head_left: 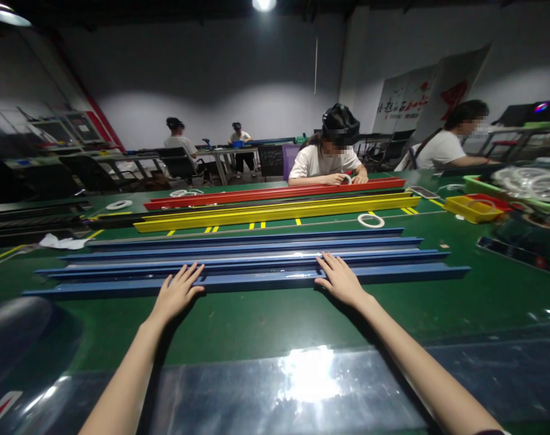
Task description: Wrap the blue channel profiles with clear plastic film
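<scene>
Blue rails: here they are, a row of long blue rails [256, 283] lying side by side across the green counter [238, 329], right in front of us.
Left hand: our left hand [179, 291] lies over the nearest rails left of the middle, fingers spread and released, clenched on nothing.
Right hand: and our right hand [340, 279] matches it on the other side, fingers stretched out over the near rails, just as loose, with a good length of blue between the two.
Clear sheet: nearest to us, a glossy see-through sheet [220, 399] throws back the lamp glare below our forearms.
White ring: just beyond the blue row, right of centre, a white ring [371, 222] lies flat.
Yellow rail: further back we have a long yellow rail [275, 214].
Red rail: behind that, a red rail [275, 193], and a co-worker [317, 166] in a white top leans in over it, both hands at its right part.
Right end: a yellow tray [471, 209] sits beside a green tray [476, 183] heaped with clear coils [530, 181].
</scene>
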Motion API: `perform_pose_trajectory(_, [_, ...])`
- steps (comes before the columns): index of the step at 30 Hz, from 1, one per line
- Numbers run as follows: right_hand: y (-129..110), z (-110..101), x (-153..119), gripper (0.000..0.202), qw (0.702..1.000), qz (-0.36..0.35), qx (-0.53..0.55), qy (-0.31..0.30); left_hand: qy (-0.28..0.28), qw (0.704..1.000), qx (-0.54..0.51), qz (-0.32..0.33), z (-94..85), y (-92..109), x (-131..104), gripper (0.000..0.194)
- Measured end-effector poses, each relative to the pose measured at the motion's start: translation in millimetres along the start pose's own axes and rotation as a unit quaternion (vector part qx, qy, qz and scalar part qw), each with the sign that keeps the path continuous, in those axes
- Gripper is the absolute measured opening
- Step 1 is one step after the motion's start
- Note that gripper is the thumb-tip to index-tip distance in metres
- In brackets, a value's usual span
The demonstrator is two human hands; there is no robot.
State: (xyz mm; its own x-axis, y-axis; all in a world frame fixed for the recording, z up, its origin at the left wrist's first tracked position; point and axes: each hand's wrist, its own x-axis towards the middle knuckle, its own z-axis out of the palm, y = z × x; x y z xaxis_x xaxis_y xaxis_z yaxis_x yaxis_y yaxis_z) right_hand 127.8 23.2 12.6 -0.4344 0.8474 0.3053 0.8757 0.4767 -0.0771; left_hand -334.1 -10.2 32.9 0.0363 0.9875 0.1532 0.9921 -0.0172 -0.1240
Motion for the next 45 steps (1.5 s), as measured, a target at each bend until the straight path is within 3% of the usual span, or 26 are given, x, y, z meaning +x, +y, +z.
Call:
perform_pose_trajectory(7, [4.1, 1.9, 7.2, 0.062, 1.0, -0.013, -0.007, -0.004, -0.002, 1.0, 0.0, 0.0, 4.5, -4.5, 6.9, 0.056])
perform_pose_trajectory(15, [11.5, 4.0, 11.8, 0.059, 0.999, -0.031, -0.003, 0.018, 0.048, 0.999, -0.021, -0.015, 5.8, -0.2, 6.8, 0.052])
perform_pose_trajectory(24, [23.7, 4.8, 29.7, 0.061, 1.0, -0.028, 0.013, 0.003, 0.04, 0.999, -0.024, -0.02, 10.6, 2.5, 19.4, 0.054])
perform_pose_trajectory(32, [25.2, 9.0, 35.2, 0.064, 1.0, -0.018, 0.023, 0.006, 0.03, 0.999, -0.009, -0.033, 3.6, 10.1, 21.6, 0.052])
perform_pose_trajectory(36, [26.3, 3.4, 38.9, 0.066, 0.998, -0.016, 0.053, -0.001, 0.013, 0.999, -0.029, -0.026, -5.8, 33.7, 38.1, 0.064])
perform_pose_trajectory(38, [29.4, -4.6, 45.2, 0.067, 0.996, -0.022, 0.09, -0.017, 0.013, 0.998, -0.057, 0.028, -13.3, 56.6, 58.2, 0.071])
perform_pose_trajectory(41, [37.3, -18.1, 61.8, 0.056, 0.989, -0.011, 0.139, -0.049, 0.033, 0.985, -0.125, 0.116, -23.4, 98.1, 96.9, 0.059])
perform_pose_trajectory(43, [44.0, -23.0, 75.7, 0.047, 0.989, 0.011, 0.14, -0.044, 0.055, 0.979, -0.141, 0.138, -25.9, 123.3, 121.1, 0.049])
perform_pose_trajectory(45, [51.1, -21.6, 90.0, 0.042, 0.992, 0.029, 0.119, -0.018, 0.036, 0.98, -0.137, 0.141, -24.4, 142.0, 140.0, 0.047])
